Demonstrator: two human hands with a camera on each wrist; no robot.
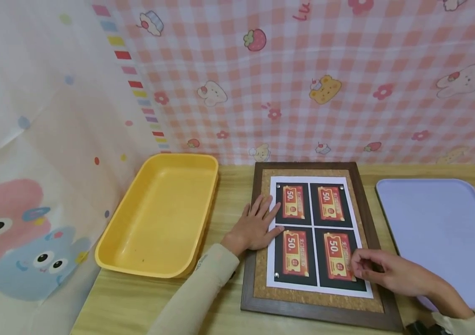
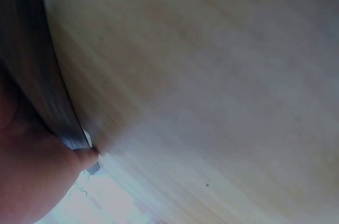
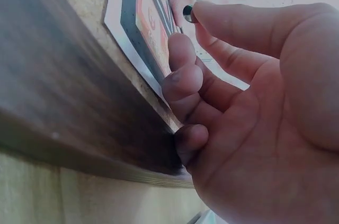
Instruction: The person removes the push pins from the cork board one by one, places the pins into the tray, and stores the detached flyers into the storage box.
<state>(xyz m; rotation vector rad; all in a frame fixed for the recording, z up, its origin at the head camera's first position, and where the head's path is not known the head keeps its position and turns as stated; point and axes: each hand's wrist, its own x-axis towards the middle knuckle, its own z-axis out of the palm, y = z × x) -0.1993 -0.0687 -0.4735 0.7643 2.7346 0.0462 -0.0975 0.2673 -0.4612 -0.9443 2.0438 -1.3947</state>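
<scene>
A cork board in a dark wooden frame (image 1: 258, 181) lies on the table. A white sheet (image 1: 272, 260) printed with red coupons on black is pinned to it. Small pins show at the top left (image 1: 278, 186), top right (image 1: 342, 187) and bottom left (image 1: 276, 275) corners. My left hand (image 1: 258, 223) lies flat, fingers straight, on the sheet's left edge and the cork. My right hand (image 1: 356, 267) is at the sheet's bottom right corner. In the right wrist view its thumb and forefinger (image 3: 186, 23) pinch a dark round pin head (image 3: 187, 13) just above the sheet (image 3: 127, 28).
A yellow tray (image 1: 137, 258) stands left of the board, and a flat lavender tray (image 1: 443, 232) lies on the right. Patterned cloth hangs behind and on the left. The left wrist view is blurred, showing table wood, the frame edge (image 2: 37, 75) and my palm (image 2: 32, 181).
</scene>
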